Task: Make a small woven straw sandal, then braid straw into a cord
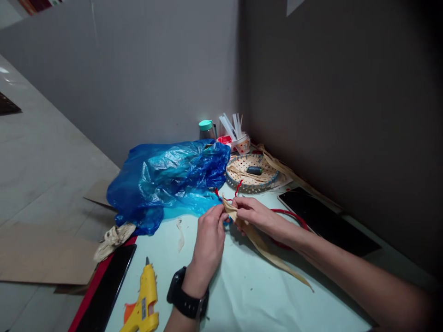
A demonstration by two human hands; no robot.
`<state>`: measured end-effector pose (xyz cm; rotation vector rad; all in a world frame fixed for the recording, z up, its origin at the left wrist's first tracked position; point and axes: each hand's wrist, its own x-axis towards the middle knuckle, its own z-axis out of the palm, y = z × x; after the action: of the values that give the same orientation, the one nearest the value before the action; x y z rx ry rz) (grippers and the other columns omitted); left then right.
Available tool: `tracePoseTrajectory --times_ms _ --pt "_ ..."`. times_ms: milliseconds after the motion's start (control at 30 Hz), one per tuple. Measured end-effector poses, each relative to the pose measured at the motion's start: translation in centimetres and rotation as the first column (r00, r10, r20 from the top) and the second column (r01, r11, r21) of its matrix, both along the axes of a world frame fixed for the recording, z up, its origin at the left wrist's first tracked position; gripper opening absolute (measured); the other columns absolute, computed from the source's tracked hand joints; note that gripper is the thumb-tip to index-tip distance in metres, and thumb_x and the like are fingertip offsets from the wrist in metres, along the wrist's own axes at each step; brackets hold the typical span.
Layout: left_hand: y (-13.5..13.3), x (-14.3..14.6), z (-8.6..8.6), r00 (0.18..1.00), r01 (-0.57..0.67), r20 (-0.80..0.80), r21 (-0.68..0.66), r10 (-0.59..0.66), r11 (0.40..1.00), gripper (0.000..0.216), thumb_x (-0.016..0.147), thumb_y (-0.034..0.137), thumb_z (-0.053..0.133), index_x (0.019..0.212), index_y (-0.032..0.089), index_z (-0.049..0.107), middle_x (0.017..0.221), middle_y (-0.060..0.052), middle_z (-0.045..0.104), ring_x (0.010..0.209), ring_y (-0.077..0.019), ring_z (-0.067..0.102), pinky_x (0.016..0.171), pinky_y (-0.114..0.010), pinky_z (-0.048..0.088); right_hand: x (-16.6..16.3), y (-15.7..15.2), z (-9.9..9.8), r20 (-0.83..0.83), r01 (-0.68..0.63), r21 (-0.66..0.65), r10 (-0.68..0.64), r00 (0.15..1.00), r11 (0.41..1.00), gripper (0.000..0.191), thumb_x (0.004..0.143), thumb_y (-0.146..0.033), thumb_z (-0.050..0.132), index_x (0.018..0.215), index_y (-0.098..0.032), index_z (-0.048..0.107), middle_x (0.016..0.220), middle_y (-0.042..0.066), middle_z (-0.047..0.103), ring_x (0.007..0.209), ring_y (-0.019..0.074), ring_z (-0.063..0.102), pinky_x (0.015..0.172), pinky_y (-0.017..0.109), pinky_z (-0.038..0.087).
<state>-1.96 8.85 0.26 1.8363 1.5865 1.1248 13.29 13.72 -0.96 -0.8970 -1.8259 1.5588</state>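
My left hand, with a black watch on its wrist, pinches the near end of a long tan dried-leaf strip at the middle of the pale table. My right hand grips the same strip just to the right, fingers closed on it together with a thin red cord. The cord loops out to the right and up toward a woven basket. The strip trails away toward the near right across the table.
A crumpled blue plastic bag lies left of the hands. Behind stand a woven basket, a cup of glue sticks and a teal-lidded jar. A yellow glue gun and dark slabs flank the hands.
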Motion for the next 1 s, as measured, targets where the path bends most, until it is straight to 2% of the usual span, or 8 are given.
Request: tracePoseTrajectory --times_ms 167,300,400,533,700,800,900,1000 --pt "-0.2 0.5 0.0 0.963 -0.025 -0.268 0.047 0.036 0.999 0.031 0.084 -0.001 0.038 0.094 0.015 0.064 0.088 -0.009 0.064 0.082 -0.0217 0.057 0.075 -0.031 0.040 0.0 0.1 0.5 0.051 -0.008 0.050 0.006 0.999 0.999 0.004 0.076 -0.020 0.043 0.072 -0.020 0.043 0.061 -0.003 0.052 0.055 0.0138 0.051 0.052 0.025 0.035" --pt "-0.5 0.7 -0.3 0.935 -0.050 -0.349 0.065 0.069 0.997 0.033 0.084 -0.002 0.038 0.100 0.013 0.062 0.093 -0.011 0.065 0.087 -0.0227 0.059 0.078 -0.032 0.042 -0.2 0.0 1.0 0.089 0.055 0.209 -0.075 0.993 0.976 0.019 0.080 -0.034 0.056 0.074 -0.020 0.044 0.069 -0.004 0.047 0.064 0.0135 0.043 0.057 0.026 0.029" --pt "-0.7 0.8 -0.4 0.909 -0.072 -0.403 0.100 0.107 0.992 0.027 0.086 0.001 0.039 0.092 0.014 0.062 0.086 -0.009 0.064 0.079 -0.0217 0.059 0.072 -0.032 0.041 -0.4 -0.1 1.0 0.094 0.126 0.352 -0.169 0.981 0.928 0.027 0.085 -0.042 0.057 0.077 -0.020 0.043 0.069 -0.005 0.044 0.066 0.0129 0.040 0.059 0.026 0.027" --pt "-0.7 0.7 -0.4 0.906 -0.048 -0.411 0.140 0.102 0.989 0.022 0.090 0.009 0.044 0.081 0.015 0.063 0.076 -0.006 0.062 0.069 -0.0194 0.056 0.065 -0.030 0.040 -0.3 0.0 1.0 -0.049 0.123 0.285 -0.114 0.992 0.950 0.024 0.092 -0.039 0.049 0.079 -0.019 0.047 0.075 -0.003 0.047 0.070 0.0128 0.042 0.061 0.025 0.030" --pt "-0.5 0.5 -0.4 0.953 0.028 -0.304 0.166 0.024 0.986 0.030 0.085 0.000 0.044 0.092 0.015 0.069 0.085 -0.008 0.068 0.080 -0.0202 0.061 0.073 -0.030 0.043 0.2 0.0 1.2 -0.155 0.066 0.077 -0.053 0.987 0.995 0.024 0.089 -0.035 0.053 0.073 -0.018 0.046 0.072 -0.003 0.039 0.066 0.0114 0.034 0.058 0.024 0.028" --pt "-0.4 0.5 -0.3 0.985 -0.013 -0.169 0.146 0.038 0.989 0.034 0.083 0.000 0.044 0.099 0.016 0.070 0.090 -0.008 0.069 0.083 -0.0193 0.061 0.075 -0.029 0.044 0.3 0.0 1.1 -0.261 0.031 -0.049 -0.042 0.964 0.998 0.023 0.087 -0.036 0.055 0.075 -0.018 0.047 0.073 -0.002 0.039 0.066 0.0115 0.035 0.058 0.024 0.029" --pt "-0.4 0.5 -0.1 0.989 -0.044 0.136 -0.077 0.054 0.996 0.023 0.086 0.012 0.051 0.099 0.018 0.068 0.086 -0.005 0.068 0.075 -0.0147 0.059 0.068 -0.024 0.043 0.2 0.0 1.0 -0.293 0.043 -0.064 -0.060 0.954 0.997 0.023 0.086 -0.038 0.057 0.078 -0.018 0.049 0.074 -0.002 0.042 0.067 0.0119 0.038 0.059 0.024 0.031" --pt "-0.3 0.4 -0.1 0.861 0.150 0.506 -0.333 0.042 0.931 0.020 0.085 0.031 0.060 0.100 0.018 0.063 0.067 0.003 0.056 0.051 -0.0068 0.042 0.047 -0.018 0.031 0.1 0.1 1.1 -0.261 0.100 0.020 -0.091 0.961 0.995 0.022 0.087 -0.037 0.057 0.078 -0.018 0.051 0.074 -0.002 0.044 0.068 0.0120 0.040 0.059 0.024 0.031"
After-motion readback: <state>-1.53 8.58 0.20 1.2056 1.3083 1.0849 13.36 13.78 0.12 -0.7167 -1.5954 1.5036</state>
